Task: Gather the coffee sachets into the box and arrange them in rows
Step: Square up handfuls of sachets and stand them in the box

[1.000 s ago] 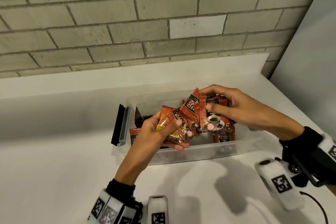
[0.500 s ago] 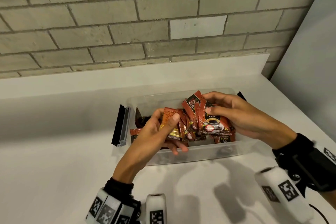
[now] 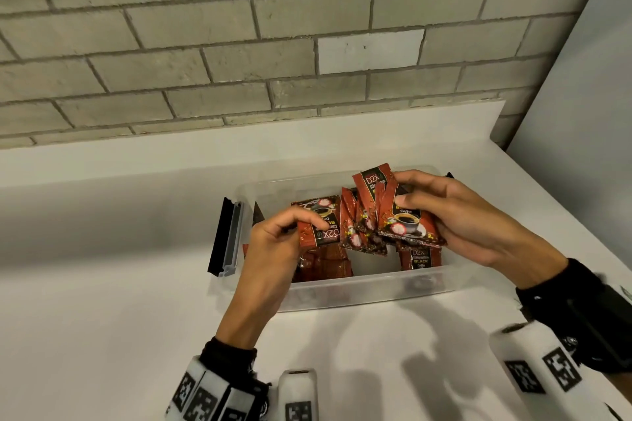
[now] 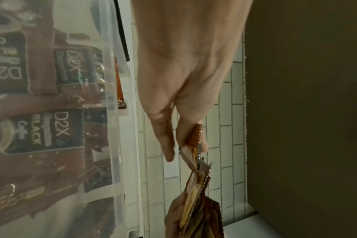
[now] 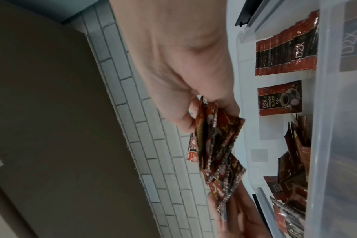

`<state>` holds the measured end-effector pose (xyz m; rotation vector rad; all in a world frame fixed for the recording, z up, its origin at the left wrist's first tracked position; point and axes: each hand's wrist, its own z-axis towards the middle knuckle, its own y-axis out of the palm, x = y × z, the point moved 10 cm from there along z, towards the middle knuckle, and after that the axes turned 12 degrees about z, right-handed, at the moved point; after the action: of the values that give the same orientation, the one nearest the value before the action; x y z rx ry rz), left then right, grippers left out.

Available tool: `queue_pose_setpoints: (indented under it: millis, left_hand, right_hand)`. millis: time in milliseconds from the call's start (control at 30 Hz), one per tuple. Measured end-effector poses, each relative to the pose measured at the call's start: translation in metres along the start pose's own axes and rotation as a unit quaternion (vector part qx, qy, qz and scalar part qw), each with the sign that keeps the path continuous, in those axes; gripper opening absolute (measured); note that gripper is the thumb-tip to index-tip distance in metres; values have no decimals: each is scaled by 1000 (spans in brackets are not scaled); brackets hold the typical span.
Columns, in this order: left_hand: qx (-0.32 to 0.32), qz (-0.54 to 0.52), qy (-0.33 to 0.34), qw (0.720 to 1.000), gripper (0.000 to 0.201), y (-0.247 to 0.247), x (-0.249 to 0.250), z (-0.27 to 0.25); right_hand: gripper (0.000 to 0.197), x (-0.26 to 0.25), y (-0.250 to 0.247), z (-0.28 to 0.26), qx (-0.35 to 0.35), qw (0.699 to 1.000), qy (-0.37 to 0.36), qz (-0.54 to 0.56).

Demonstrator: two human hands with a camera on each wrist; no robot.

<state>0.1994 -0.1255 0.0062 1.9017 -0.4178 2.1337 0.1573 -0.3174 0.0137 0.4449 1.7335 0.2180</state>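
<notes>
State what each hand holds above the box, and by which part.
Left hand pinches one sachet by its left edge. Right hand grips a fanned bunch of sachets by their right side, thumb across the front one.

The coffee sachets (image 3: 405, 219) above the box (image 3: 359, 294) are red, with a black panel carrying white "D2X" lettering, yellow "BLACK" and a white cup of dark coffee. The box itself is clear, frosted plastic; just left of it its latch (image 3: 224, 237) is black and grey. Under the box the bench (image 3: 102, 318) is plain white. Behind the box the wall (image 3: 239, 37) is pale grey brick. Wrist bands (image 3: 205, 396) near the box show black-and-white square markers.
</notes>
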Motion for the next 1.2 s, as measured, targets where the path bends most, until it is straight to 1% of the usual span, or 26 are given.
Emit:
queue_pose_setpoints:
  millis: [133,200,267,367,400,533,567,633,700,767,867,933,967,1033,1100,1133,1200]
  left_hand:
    - [-14,-90,-9,996,47,8,6,-2]
    - [-24,-162,-25,986,48,12,4,-3]
    - [-25,-235,-43,971,51,13,3,-3]
    - [-12,-277,-50,959,51,11,1,-2]
    - [-16,-266,-47,963,48,11,1,-2]
    - [-54,-165,-25,984,41,19,5,-5]
    - [-50,-153,-21,987,38,18,6,-5]
    - [-19,-131,-17,991,34,11,4,-2]
    - [15,-82,-13,996,28,2,5,0]
    - [33,-42,-16,998,28,-1,5,0]
    - [74,-3,-22,997,29,-10,3,1]
    - [105,43,-17,993,28,-19,4,2]
    - [107,66,-8,992,27,-20,7,2]
    - [79,116,13,990,27,-13,13,2]
    - [31,138,22,990,36,2,14,2]
    - [6,122,19,992,44,10,12,1]
    - [-43,62,-19,997,57,24,4,1]
  right_hand:
    - [37,4,0,3,16,1000,-6,-12]
    - [35,4,0,3,22,1000,-13,-17]
    - [31,2,1,2,27,999,-22,-15]
    - [28,-1,3,2,27,999,-33,-14]
    - [28,-2,3,2,26,999,-37,-14]
    - [28,-9,3,3,24,998,-53,-38]
    - [28,-11,4,2,22,997,-56,-47]
    - [28,-13,4,1,22,996,-65,-60]
    - [28,-17,5,-1,22,994,-79,-73]
    - [28,-20,6,-3,20,992,-93,-88]
    - [29,-22,6,-4,24,989,-101,-103]
    - [29,-25,4,-5,27,988,-109,-106]
    - [29,-25,5,-5,22,989,-108,-103]
    - [28,-23,11,-6,-2,991,-98,-95]
    - [28,-16,19,-6,-23,991,-84,-101]
    - [28,-11,21,-6,-29,991,-76,-106]
    - [30,-4,27,-4,-37,991,-67,-106]
